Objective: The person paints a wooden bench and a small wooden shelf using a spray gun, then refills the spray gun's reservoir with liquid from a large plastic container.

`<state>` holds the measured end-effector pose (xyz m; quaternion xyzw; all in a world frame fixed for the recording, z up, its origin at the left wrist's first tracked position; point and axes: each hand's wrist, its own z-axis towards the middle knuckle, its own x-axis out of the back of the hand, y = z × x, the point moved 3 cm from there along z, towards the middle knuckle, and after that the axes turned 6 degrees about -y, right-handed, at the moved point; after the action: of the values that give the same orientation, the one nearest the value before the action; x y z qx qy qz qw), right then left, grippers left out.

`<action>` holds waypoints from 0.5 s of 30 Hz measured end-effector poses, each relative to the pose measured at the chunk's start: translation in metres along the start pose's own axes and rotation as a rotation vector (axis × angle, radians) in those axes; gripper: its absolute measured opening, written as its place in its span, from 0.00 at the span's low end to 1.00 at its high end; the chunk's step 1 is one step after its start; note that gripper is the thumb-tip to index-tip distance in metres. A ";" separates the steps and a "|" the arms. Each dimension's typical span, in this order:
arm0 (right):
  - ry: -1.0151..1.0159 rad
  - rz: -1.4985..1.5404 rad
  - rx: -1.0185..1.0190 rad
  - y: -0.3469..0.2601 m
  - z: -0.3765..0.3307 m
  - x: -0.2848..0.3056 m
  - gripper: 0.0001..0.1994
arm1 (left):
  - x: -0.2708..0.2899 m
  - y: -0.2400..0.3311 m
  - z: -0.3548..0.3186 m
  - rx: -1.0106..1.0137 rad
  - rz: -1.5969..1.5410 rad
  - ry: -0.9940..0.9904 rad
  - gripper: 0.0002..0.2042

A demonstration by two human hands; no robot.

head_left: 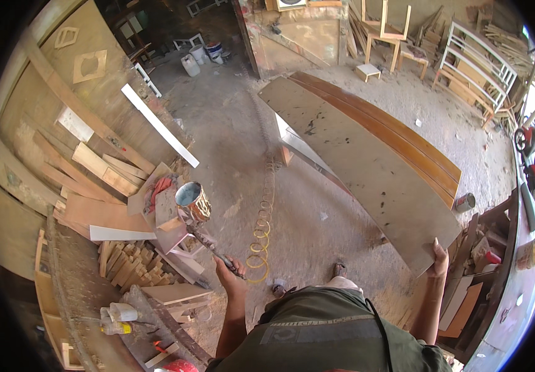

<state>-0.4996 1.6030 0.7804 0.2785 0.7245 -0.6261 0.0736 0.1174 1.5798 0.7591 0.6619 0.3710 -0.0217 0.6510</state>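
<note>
My left hand (231,277) is closed around the handle of a paint spray gun (204,239). Its round cup (194,203) points away from me, crusted with drips and pale bluish inside. A coiled yellow air hose (260,248) runs across the floor from close to that hand. At the right, my right hand (439,257) grips the near corner of a long grey-beige board (360,167) with dark specks, thumb on top and fingers hidden beneath. Beyond this board lies a glossy brown wooden panel (397,136), partly covered by it.
Wood offcuts (131,266) and planks are piled at the left. A small tin (464,203) stands beside the panel's right end. Right of me is a cluttered shelf (484,248). Farther back are a chair frame (385,31), a white slatted frame (475,62) and buckets (199,54).
</note>
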 end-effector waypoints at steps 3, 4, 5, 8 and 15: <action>-0.077 -0.030 0.077 -0.012 -0.035 -0.135 0.28 | 0.048 0.028 0.009 0.008 -0.005 0.011 0.24; -0.063 -0.042 0.033 -0.014 -0.043 -0.174 0.27 | 0.066 0.033 0.009 0.014 -0.008 0.023 0.24; -0.067 -0.023 0.010 -0.003 -0.048 -0.199 0.27 | 0.083 0.039 0.012 0.022 -0.016 0.031 0.24; -0.038 0.061 -0.075 0.049 -0.043 -0.254 0.25 | 0.120 0.065 0.011 0.003 -0.024 0.065 0.24; -0.151 0.152 -0.148 0.160 -0.002 -0.401 0.21 | 0.213 0.087 -0.010 -0.053 -0.057 0.155 0.23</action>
<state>-0.0854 1.4898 0.8242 0.2784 0.7381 -0.5827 0.1954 0.3121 1.6978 0.7249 0.6333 0.4393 0.0211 0.6368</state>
